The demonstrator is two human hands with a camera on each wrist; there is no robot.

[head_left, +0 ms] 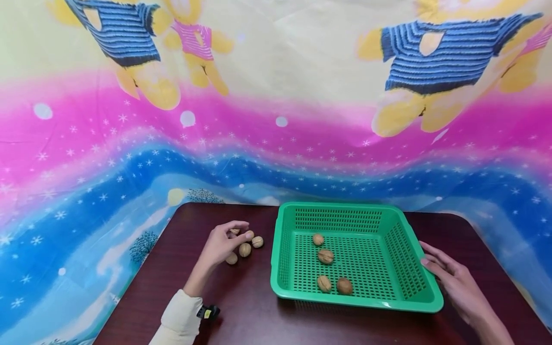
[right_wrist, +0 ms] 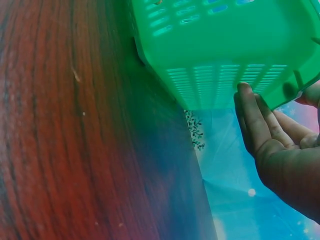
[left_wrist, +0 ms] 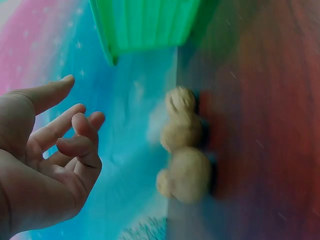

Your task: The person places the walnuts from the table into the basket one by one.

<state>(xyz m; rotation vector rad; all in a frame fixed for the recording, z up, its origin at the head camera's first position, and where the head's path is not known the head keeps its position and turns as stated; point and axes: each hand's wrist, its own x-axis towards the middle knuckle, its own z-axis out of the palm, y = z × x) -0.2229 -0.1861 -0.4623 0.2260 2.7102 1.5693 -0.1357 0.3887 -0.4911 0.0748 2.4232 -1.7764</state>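
Several walnuts lie in a loose cluster on the table, left of a green plastic basket. My left hand hovers over this cluster and partly hides it. In the left wrist view the left hand holds nothing; its fingers bend loosely, apart from the walnuts. At the basket's right side, my right hand grips the rim, thumb on top and fingers along the outer wall. The right wrist view shows those fingers against the slotted side. Inside the basket sit several more walnuts.
The dark reddish-brown table has rounded far corners. Behind it hangs a colourful cloth with printed bears and snowflakes, reaching down past the table's edges. A small black device is at the left sleeve's cuff.
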